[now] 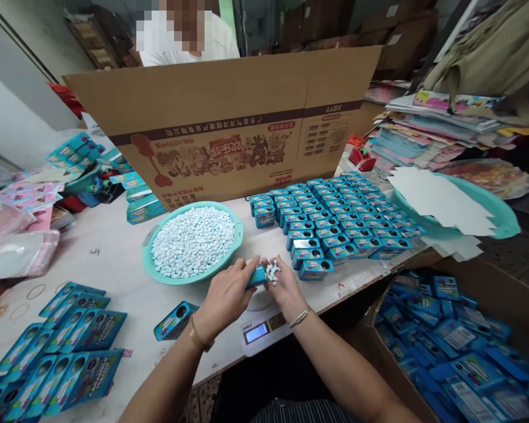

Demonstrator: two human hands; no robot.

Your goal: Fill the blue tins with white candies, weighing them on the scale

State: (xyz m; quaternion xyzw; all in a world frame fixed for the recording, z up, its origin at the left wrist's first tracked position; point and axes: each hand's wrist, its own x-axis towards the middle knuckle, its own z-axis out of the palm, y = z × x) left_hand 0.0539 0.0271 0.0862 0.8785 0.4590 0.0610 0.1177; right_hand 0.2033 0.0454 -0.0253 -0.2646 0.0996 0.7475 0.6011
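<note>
My left hand (227,296) grips a small blue box (258,276) above a white digital scale (258,332). Against the box's end, my right hand (285,285) is cupped around a small heap of white pellets (272,271). Just to the left of both hands stands a teal basin (158,270) full of the same white pellets. Rows of several filled blue boxes (335,220) stand to the right of my hands. One blue box (175,320) lies on its side left of the scale.
A large printed cardboard sheet (229,126) stands across the table's back, a person in white behind it. Flat blue box blanks (57,358) lie at the front left. A carton of blue boxes (449,346) sits low right. A teal basin with white cards (489,205) is right.
</note>
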